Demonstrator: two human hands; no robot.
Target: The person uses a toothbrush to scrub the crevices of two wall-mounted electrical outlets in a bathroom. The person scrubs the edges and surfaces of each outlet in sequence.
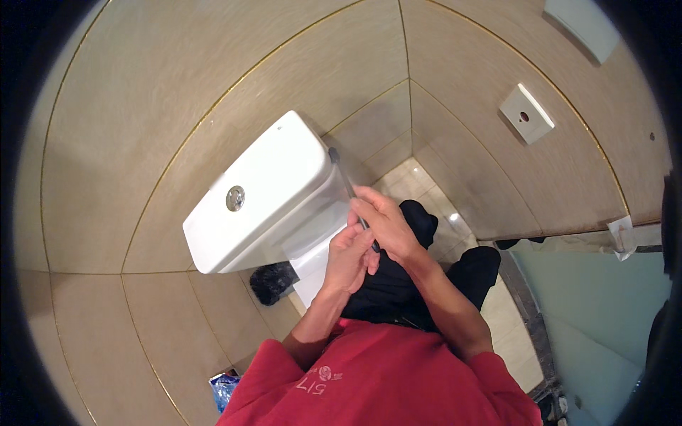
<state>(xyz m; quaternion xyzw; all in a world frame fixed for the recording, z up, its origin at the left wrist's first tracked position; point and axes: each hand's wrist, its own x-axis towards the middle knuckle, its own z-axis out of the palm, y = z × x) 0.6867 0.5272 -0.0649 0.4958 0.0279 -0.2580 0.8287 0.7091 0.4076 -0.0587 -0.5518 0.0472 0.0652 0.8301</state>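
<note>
A long, thin dark tool (344, 175) with a wider head slants between my hands; its exact kind does not show. My right hand (387, 221) is closed round its middle, with the fingers bent over the shaft. Below and to the left, my left hand (347, 261) pinches near the lower end, its fingertips meeting the right hand. The tool's head reaches up beside the right end of a white toilet tank (273, 188); I cannot tell whether they touch. A round chrome flush button (235, 198) sits in the tank's lid.
Below the tank shows the white toilet (312, 273), partly hidden by my arms. A bin with a black bag (273, 284) stands left of it. Tiled walls (362, 135) meet in a corner; a white wall plate (527, 115) is at right, above a frosted glass panel (590, 298).
</note>
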